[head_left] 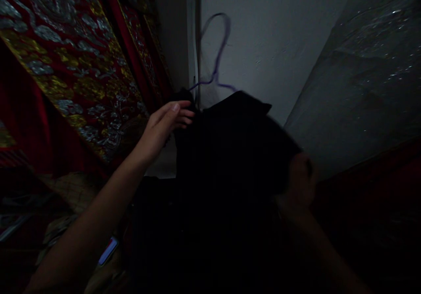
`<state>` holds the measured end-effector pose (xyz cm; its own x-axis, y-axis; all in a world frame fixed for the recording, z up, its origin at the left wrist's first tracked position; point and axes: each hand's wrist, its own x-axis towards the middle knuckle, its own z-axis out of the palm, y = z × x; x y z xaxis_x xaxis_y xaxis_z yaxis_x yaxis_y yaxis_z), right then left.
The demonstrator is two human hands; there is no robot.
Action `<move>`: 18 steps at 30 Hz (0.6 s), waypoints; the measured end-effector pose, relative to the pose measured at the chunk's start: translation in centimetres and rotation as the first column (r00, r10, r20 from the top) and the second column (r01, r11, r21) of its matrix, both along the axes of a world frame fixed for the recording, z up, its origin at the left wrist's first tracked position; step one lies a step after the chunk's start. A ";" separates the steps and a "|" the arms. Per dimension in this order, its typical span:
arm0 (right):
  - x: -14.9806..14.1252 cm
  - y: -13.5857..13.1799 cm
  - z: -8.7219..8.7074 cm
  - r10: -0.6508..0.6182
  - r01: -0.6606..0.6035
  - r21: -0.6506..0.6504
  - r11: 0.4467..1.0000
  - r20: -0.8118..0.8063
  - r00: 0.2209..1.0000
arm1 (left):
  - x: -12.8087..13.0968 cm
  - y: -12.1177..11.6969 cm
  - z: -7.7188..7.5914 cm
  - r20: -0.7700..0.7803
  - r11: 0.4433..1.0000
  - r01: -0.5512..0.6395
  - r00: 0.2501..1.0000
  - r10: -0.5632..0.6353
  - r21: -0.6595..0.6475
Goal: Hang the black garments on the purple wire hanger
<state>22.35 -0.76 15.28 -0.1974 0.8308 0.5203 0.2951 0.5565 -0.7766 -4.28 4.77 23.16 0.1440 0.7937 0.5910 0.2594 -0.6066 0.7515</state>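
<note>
A black garment (230,153) with what looks like a pointed collar fills the middle of the head view. It is on a thin purple hanger (215,77), whose hook rises against the pale wall. My left hand (167,118) is at the garment's left shoulder, thumb and fingers closed on the dark cloth. On the opposite side, my right hand (301,180) grips the garment's right edge, fingers curled and blurred by motion. Folds and the lower part of the garment are lost in the dark.
Red cloth with gold and silver embroidery (72,66) hangs at the left. Clear plastic sheeting (368,66) covers the wall's right side, above dark red cloth (388,175). A small lit bluish object (108,251), possibly a phone, lies low at the left among crumpled fabric.
</note>
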 end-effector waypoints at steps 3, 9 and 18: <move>-2.7 -3.0 -0.6 0.283 -0.299 0.067 0.952 0.181 0.942 | 1.3 -2.2 -0.1 0.143 0.929 0.189 0.978 -0.150 -0.319; -2.6 0.9 -0.4 0.316 -0.361 0.231 0.904 0.211 0.925 | -1.9 -4.8 -0.9 0.153 0.520 0.417 0.867 -0.475 -0.746; 0.0 11.0 -1.2 0.121 -0.125 -0.151 0.981 -0.031 0.992 | -5.6 -1.9 0.3 -0.388 0.942 0.012 0.909 -0.149 -0.334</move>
<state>22.38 10.27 14.11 -0.2933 0.8707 0.3948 0.2141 0.4623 -0.8605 -9.92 2.87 23.47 0.3861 0.9035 0.1861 0.5412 -0.3853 0.7474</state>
